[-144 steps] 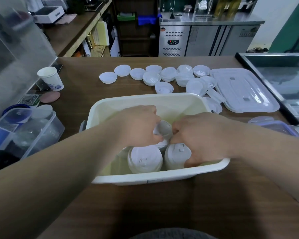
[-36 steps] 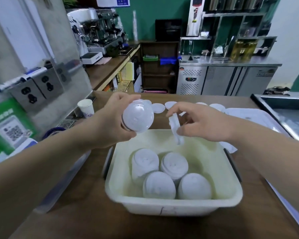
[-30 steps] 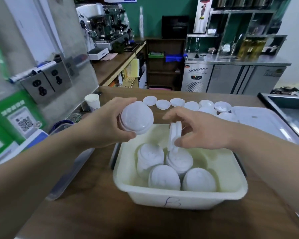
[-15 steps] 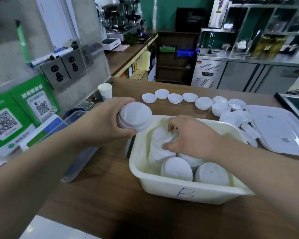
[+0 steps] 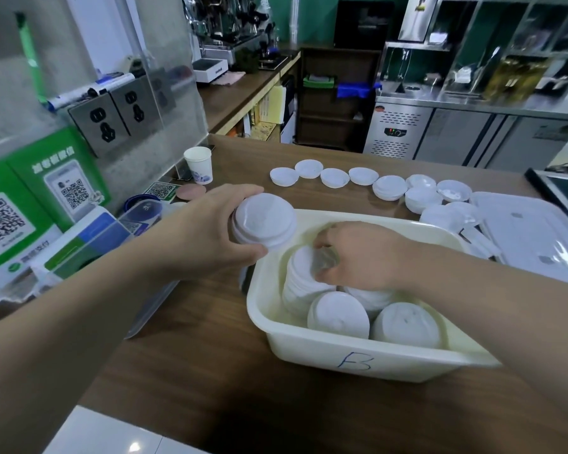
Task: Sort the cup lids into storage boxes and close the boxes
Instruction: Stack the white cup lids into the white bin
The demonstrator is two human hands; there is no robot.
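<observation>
A cream storage box point(image 5: 309, 347) marked "B" stands on the brown counter and holds several stacks of white cup lids point(image 5: 338, 314). My left hand point(image 5: 210, 234) grips a short stack of white lids point(image 5: 264, 221) just above the box's left rim. Reaching down into the box, my right hand point(image 5: 358, 257) rests its fingers on the top of the far-left stack point(image 5: 300, 267). Whether it still pinches a lid is hidden by the fingers. More loose white lids point(image 5: 389, 186) lie in a row behind the box.
The box's clear flat cover point(image 5: 535, 234) lies at the right. A paper cup point(image 5: 198, 164) stands at the back left beside a clear container with a blue lid point(image 5: 143, 211). QR-code signs and wall sockets line the left wall. A glass case edge sits far right.
My right hand has gone down from above the box onto the far-left stack inside it. My left hand stays raised with its stack of lids. The view has tilted slightly.
</observation>
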